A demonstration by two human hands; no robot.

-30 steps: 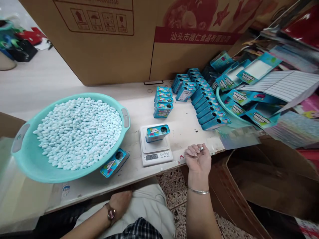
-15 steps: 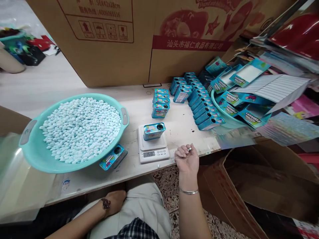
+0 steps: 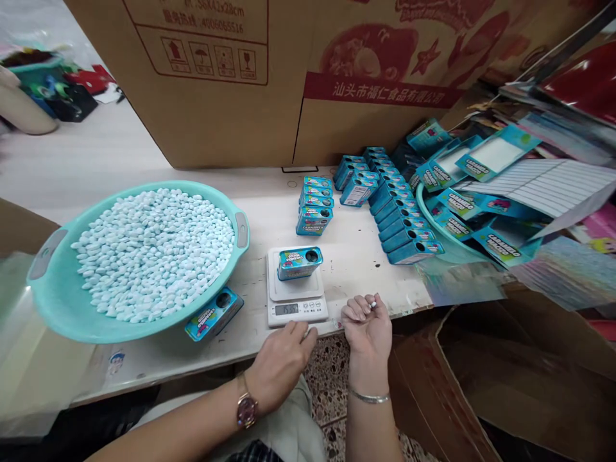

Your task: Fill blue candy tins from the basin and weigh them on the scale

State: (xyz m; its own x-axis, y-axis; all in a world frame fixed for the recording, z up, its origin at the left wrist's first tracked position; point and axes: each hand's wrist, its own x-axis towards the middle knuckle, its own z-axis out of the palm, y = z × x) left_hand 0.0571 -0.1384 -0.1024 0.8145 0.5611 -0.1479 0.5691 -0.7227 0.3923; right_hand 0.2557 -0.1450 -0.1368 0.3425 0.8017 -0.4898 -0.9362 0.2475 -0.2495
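My left hand (image 3: 283, 360) reaches over the table edge just in front of the white digital scale (image 3: 298, 312). Its thumb and forefinger close around a small pale candy (image 3: 307, 333), which is mostly hidden. Palm up at the table edge, my right hand (image 3: 368, 326) has its fingers curled, with a small white candy (image 3: 373, 304) pinched at the thumb tip. On the scale stands a blue candy tin (image 3: 299, 263) with a round dark opening in its top; the display seems to read 153.6. To the left is a turquoise basin (image 3: 43, 308) heaped with pale blue candies (image 3: 156, 253).
Another blue tin (image 3: 215, 313) sits partly under the basin's right side. Several tins (image 3: 314, 219) stand behind the scale, with longer rows (image 3: 407, 237) to the right. A basin of printed cards (image 3: 452, 240), a big carton (image 3: 231, 122) and an open box (image 3: 433, 378) surround the table.
My left hand has risen from my lap to the table edge, onto the loose candy by the scale. My right hand stays palm up with its candy. The view has shifted slightly.
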